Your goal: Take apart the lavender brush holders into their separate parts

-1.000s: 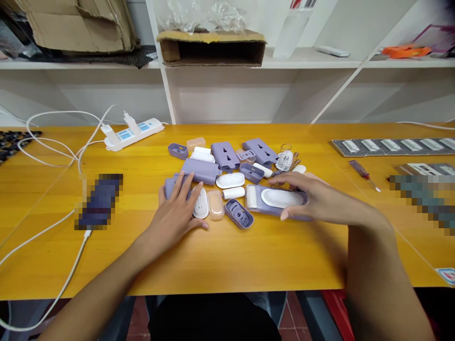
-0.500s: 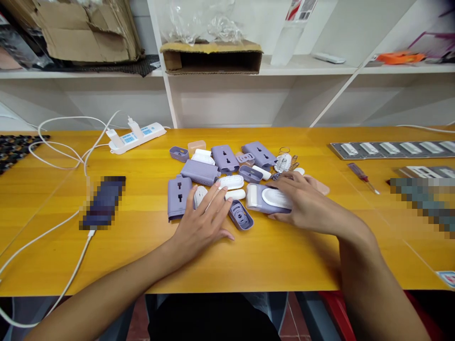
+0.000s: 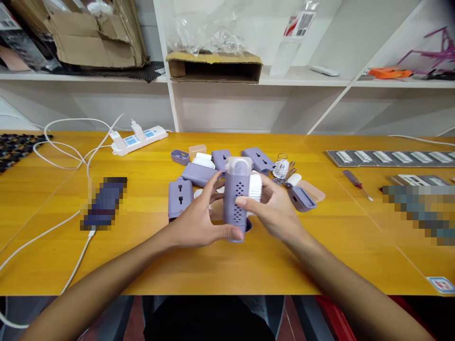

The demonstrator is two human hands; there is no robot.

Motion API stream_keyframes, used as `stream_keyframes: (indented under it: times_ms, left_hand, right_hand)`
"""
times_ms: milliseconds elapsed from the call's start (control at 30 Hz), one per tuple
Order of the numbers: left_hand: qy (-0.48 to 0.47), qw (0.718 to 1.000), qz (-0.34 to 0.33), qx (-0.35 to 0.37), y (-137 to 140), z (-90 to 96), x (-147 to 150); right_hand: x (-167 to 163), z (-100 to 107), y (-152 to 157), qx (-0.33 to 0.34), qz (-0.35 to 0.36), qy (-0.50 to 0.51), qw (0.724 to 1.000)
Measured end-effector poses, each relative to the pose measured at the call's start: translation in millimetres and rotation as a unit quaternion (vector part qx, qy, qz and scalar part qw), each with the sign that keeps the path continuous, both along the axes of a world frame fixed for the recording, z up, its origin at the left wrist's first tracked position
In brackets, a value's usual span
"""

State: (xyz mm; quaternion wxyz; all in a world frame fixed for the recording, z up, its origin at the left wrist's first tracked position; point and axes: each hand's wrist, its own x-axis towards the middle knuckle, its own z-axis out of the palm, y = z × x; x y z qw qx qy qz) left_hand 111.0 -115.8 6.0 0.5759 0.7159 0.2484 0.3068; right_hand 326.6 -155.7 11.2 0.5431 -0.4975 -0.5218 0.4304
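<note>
A purple brush case is held upright above the table between my two hands. It has a perforated face towards me, a translucent white end at the top and white bristles on its right side. My left hand grips it from the left, thumb at its lower end. From the right, my right hand presses its thumb on the perforated face; its other fingers are partly hidden behind. Several purple shells surround it on the table, including a slotted one to the left and a small cap to the right.
Brown springs and rings lie behind my right hand beside a peach-coloured piece. A screwdriver and a metal strip are further right. To the left are a phone, white cables and a power strip.
The purple case has been lifted from the right side of the pile, moved to the centre and turned upright. My left hand has left the parts and now grips it too. A small cap shows at right.
</note>
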Motion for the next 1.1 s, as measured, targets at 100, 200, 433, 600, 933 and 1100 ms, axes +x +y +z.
stream_keyframes:
  times_ms: [100,200,433,600,933,1100]
  left_hand:
    - [0.014,0.999,0.030,-0.008,-4,-1.5,0]
    - [0.019,0.998,0.048,-0.045,-1,0.3,-8]
    - [-0.079,0.959,0.084,-0.258,15,4.9,-27]
    - [-0.127,0.938,0.077,-0.315,24,3.5,-29]
    - [-0.114,0.950,0.017,-0.291,30,4.4,-37]
    - [-0.089,0.933,-0.142,-0.318,27,5.9,-44]
  right_hand:
    - [-29,-10,1,-0.021,0.012,0.074,0.997]
    - [-34,-21,0,0.004,0.044,0.057,0.997]
    - [-9,-33,-10,0.165,0.022,-0.235,0.958]
    - [-13,-34,-16,0.170,0.031,-0.533,0.828]
    - [12,-44,3,0.153,-0.004,-0.581,0.799]
    - [21,-21,0,0.193,-0.049,-0.344,0.918]
